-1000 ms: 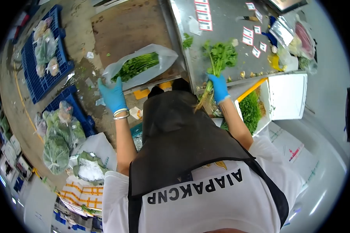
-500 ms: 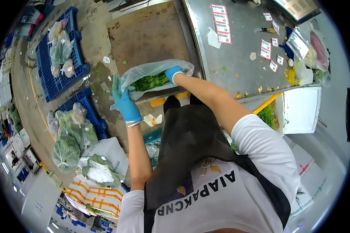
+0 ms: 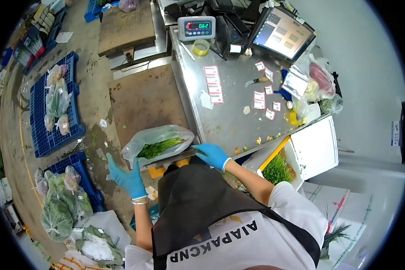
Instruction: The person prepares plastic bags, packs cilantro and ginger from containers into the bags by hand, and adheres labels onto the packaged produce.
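Observation:
A clear plastic bag (image 3: 180, 135) of leafy green herbs (image 3: 159, 147) lies on its side at the near edge of a brown scale platform (image 3: 148, 99), the leaves to the left and the stems to the right. My left hand (image 3: 127, 177), in a blue glove, is just off the bag's left end, thumb and fingers spread with nothing between them. My right hand (image 3: 212, 155), gloved in blue too, sits off the bag's right end, fingers stretched out and holding nothing visible. A weighing display (image 3: 197, 29) shows 0.62.
On the metal table (image 3: 229, 121) lie barcode labels (image 3: 213, 84), a curved knife (image 3: 258, 81), tape (image 3: 201, 47) and a monitor (image 3: 282, 33). A foam box (image 3: 317, 148) of greens stands at right. Blue pallets (image 3: 39, 128) with bagged vegetables are on the left floor.
Both hands have come away from the bag; the right one was inside its opening. The view has tilted up, bringing the weighing display and monitor into sight.

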The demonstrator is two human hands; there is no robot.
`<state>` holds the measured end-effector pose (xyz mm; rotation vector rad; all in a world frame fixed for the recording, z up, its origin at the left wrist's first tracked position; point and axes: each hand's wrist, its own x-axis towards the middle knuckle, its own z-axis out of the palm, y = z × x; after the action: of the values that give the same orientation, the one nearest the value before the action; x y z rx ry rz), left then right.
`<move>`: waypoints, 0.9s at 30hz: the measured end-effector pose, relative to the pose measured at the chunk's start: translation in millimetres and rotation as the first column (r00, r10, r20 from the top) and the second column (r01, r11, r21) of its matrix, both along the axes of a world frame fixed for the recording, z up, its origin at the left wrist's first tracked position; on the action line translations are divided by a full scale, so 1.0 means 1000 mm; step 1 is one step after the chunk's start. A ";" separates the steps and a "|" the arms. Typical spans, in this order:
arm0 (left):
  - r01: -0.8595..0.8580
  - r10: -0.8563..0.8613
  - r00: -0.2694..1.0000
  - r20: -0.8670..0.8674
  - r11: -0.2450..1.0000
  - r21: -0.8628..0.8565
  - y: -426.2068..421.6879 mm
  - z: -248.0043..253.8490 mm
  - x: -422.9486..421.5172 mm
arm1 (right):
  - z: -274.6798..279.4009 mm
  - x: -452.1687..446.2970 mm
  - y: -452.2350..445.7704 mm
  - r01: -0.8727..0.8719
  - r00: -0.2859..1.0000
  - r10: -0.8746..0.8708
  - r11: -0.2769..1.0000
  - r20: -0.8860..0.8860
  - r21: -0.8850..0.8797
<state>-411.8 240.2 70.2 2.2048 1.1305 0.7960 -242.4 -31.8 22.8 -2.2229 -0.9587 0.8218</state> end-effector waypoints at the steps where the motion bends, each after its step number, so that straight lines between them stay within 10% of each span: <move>1: 0.000 -0.001 1.000 0.027 0.999 0.038 -0.002 0.004 0.000 | 0.003 0.000 -0.004 0.027 1.000 -0.027 0.999 -0.003 0.019; 10: -0.151 0.194 0.890 -0.412 0.979 0.135 0.001 -0.033 0.007 | -0.006 0.001 0.033 -0.035 0.999 0.035 0.999 -0.008 0.005; 12: -0.016 -0.040 0.996 -0.074 0.778 -0.628 0.045 -0.145 -0.004 | -0.032 -0.004 0.063 -0.105 0.962 0.081 0.991 0.262 0.081; 14: 0.263 0.038 0.954 0.297 0.364 -0.893 0.031 -0.073 0.028 | -0.038 -0.001 0.107 -0.181 0.877 0.105 0.976 0.469 0.120; 19: 0.392 -0.055 0.914 0.401 0.369 -0.843 -0.008 0.054 0.027 | -0.015 0.033 0.175 -0.240 0.866 0.191 0.970 0.463 0.049; 21: 0.404 0.021 0.896 0.443 0.371 -0.836 0.010 0.082 0.007 | -0.002 0.061 0.169 -0.202 0.864 0.328 0.921 0.383 -0.334; 27: 0.389 0.189 0.823 0.535 0.499 -0.774 0.056 0.059 -0.030 | 0.033 0.099 0.057 0.190 0.981 -0.170 0.926 0.090 -0.326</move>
<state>-441.5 296.6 129.4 1.0298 0.7839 0.5519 -143.9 24.9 55.9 -2.5936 -0.6643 0.8889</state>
